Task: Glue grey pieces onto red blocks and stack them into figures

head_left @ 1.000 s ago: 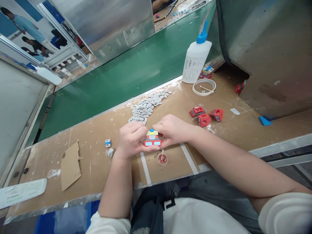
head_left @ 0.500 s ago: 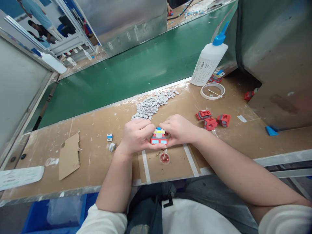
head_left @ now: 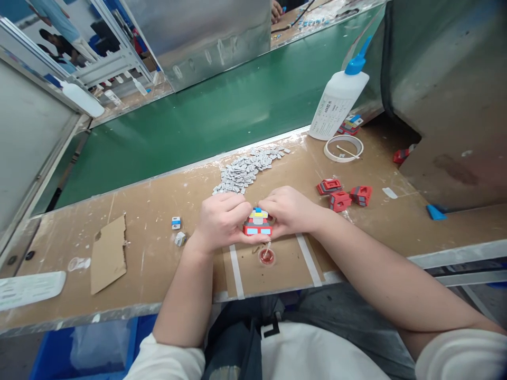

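Left hand (head_left: 222,221) and right hand (head_left: 289,211) both pinch the red toy block (head_left: 257,224) above the workbench (head_left: 158,253)

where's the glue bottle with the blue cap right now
In the head view the glue bottle stands at the far right of the workbench, against the green conveyor belt, just behind the tape ring.

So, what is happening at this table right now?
A person holds a small red and blue toy piece between the left hand and the right hand, just above the brown worktable. A small red glue cap sits below the hands, a heap of grey parts behind them, and three red pieces to the right.
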Tool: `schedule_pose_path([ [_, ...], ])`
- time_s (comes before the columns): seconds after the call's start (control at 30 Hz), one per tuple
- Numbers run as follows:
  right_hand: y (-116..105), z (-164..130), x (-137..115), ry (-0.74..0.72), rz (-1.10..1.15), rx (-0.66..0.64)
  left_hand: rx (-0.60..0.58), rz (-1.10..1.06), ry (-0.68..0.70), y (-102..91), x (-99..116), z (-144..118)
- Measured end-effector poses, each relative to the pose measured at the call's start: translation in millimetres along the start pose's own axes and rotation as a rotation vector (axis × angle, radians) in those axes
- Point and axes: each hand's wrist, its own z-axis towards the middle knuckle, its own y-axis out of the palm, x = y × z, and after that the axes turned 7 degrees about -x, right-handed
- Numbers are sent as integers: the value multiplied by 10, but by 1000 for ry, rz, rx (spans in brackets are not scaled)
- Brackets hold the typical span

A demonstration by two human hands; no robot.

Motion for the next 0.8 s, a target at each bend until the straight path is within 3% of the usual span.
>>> schedule_pose_path([
  [0.53,-7,22,1,22,-9,-12,39,53,39,-10,-10,22],
  [0.8,-23,32,9,90,59,2,43,5,-9,100,-80,-36],
])
